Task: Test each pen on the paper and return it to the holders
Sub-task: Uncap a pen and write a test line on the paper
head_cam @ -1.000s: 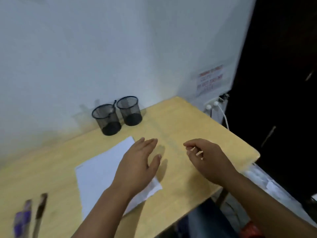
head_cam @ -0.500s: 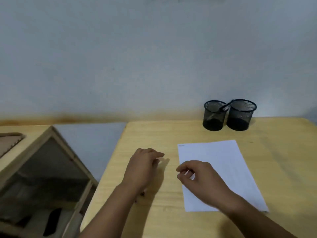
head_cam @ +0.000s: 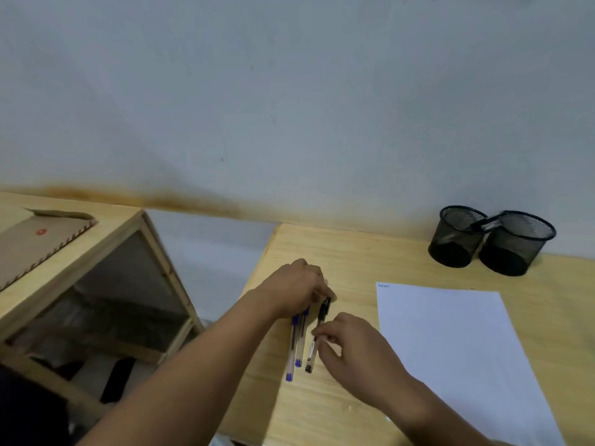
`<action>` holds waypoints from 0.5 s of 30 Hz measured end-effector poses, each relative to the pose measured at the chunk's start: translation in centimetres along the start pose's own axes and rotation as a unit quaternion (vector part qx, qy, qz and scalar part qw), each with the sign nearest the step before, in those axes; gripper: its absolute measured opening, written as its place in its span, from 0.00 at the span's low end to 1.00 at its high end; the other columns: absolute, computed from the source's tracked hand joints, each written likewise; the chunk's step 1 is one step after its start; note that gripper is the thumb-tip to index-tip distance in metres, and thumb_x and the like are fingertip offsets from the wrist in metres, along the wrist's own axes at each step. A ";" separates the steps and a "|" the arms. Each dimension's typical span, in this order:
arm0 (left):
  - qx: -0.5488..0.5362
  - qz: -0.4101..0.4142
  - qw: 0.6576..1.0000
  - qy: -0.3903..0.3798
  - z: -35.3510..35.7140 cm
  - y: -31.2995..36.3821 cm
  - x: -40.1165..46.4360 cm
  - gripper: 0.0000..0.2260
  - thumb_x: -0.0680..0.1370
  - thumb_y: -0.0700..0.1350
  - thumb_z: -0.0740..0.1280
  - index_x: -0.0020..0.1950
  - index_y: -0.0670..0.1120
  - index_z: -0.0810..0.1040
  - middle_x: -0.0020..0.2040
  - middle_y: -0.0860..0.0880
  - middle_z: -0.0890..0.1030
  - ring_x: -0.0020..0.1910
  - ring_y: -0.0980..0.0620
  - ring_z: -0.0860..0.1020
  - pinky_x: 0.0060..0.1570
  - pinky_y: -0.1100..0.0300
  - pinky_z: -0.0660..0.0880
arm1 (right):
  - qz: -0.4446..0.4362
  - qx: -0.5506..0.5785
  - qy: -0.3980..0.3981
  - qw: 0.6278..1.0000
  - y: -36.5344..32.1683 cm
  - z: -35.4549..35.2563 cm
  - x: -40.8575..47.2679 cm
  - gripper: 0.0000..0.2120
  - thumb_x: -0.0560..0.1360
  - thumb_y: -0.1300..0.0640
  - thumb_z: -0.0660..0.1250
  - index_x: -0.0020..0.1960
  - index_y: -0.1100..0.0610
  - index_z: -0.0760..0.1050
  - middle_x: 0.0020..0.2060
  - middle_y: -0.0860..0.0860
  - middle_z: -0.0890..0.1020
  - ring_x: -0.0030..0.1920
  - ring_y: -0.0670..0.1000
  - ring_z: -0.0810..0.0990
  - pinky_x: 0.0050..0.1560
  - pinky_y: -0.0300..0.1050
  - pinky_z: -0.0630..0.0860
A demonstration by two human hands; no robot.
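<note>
my left hand (head_cam: 297, 289) lies over the far ends of three pens near the table's (head_cam: 354, 252) left edge, fingers curled down onto them; whether they grip or only press i cannot tell. the two blue-capped pens (head_cam: 294, 346) lie side by side, touching, their near ends pointing toward 6 o'clock. just beside them, at their 3 o'clock, lies the black pen (head_cam: 317, 333), parallel to the others. my right hand (head_cam: 357, 352) comes in from 5 o'clock and pinches the middle of the black pen's barrel between thumb and fingertips. the sheet of white paper (head_cam: 457, 349) lies flat on the table at 3 o'clock of my right hand, near but apart from it, with a small mark at its far left corner. two black mesh holders (head_cam: 489, 241) stand upright and touching each other at 1 o'clock, against the wall (head_cam: 289, 107), well apart from the pens; a dark object rests across the rims where they meet, too blurred to identify. at 9 o'clock, off the table, stands a wooden frame cabinet (head_cam: 96, 284) with a brown envelope (head_cam: 35, 246) on top.
</note>
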State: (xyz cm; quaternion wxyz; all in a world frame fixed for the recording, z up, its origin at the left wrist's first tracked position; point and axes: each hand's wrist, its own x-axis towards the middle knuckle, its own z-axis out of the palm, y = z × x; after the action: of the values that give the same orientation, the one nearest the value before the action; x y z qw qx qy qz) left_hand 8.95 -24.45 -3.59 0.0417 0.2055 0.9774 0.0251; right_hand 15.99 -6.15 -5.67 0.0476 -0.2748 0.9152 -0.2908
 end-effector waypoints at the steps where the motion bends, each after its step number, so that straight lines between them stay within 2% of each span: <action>1: -0.001 0.003 1.000 0.003 0.0 0.0 0.1 0.19 0.79 0.38 0.64 0.62 0.60 0.79 0.58 0.52 0.79 0.53 0.47 0.70 0.46 0.53 0.72 | 0.004 -0.001 0.006 1.000 0.1 0.1 -0.1 0.13 0.78 0.43 0.59 0.57 0.44 0.79 0.48 0.42 0.77 0.52 0.44 0.76 0.50 0.42 0.76; 4: -0.013 0.005 1.000 0.019 -0.1 0.3 0.4 0.13 0.79 0.44 0.65 0.60 0.59 0.81 0.55 0.52 0.80 0.53 0.47 0.71 0.46 0.51 0.74 | 0.016 -0.012 0.021 1.000 0.3 0.1 -0.3 0.12 0.76 0.39 0.63 0.53 0.44 0.77 0.46 0.42 0.77 0.49 0.42 0.75 0.47 0.38 0.73; 8: -0.014 0.016 0.998 0.053 0.0 0.7 0.4 0.11 0.80 0.46 0.65 0.60 0.58 0.81 0.54 0.53 0.80 0.52 0.49 0.71 0.43 0.55 0.71 | 0.051 -0.008 0.019 0.998 0.6 -0.7 -0.1 0.02 0.75 0.48 0.66 0.47 0.45 0.74 0.41 0.43 0.77 0.39 0.44 0.75 0.37 0.34 0.69; 11: -0.030 0.016 0.994 0.102 -0.2 1.0 0.1 0.10 0.80 0.50 0.65 0.60 0.56 0.81 0.53 0.53 0.79 0.52 0.49 0.71 0.46 0.52 0.73 | 0.087 0.028 0.037 0.995 1.4 -2.2 -0.3 0.06 0.73 0.53 0.66 0.48 0.44 0.74 0.41 0.43 0.78 0.38 0.43 0.77 0.36 0.35 0.71; 15: -0.108 -0.003 0.980 0.165 -0.9 2.2 -0.7 0.08 0.79 0.49 0.67 0.57 0.55 0.82 0.50 0.54 0.80 0.49 0.51 0.71 0.47 0.50 0.73 | 0.091 0.022 0.055 0.994 2.8 -4.6 -0.8 0.07 0.72 0.53 0.65 0.48 0.42 0.73 0.41 0.42 0.79 0.39 0.43 0.77 0.35 0.36 0.69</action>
State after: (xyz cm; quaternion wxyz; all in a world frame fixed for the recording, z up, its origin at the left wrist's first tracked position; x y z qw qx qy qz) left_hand 10.36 -22.71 -2.48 -0.0980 0.1902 0.9630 0.1637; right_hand 14.17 -1.53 -3.44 0.0294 -0.1729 0.9310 -0.3200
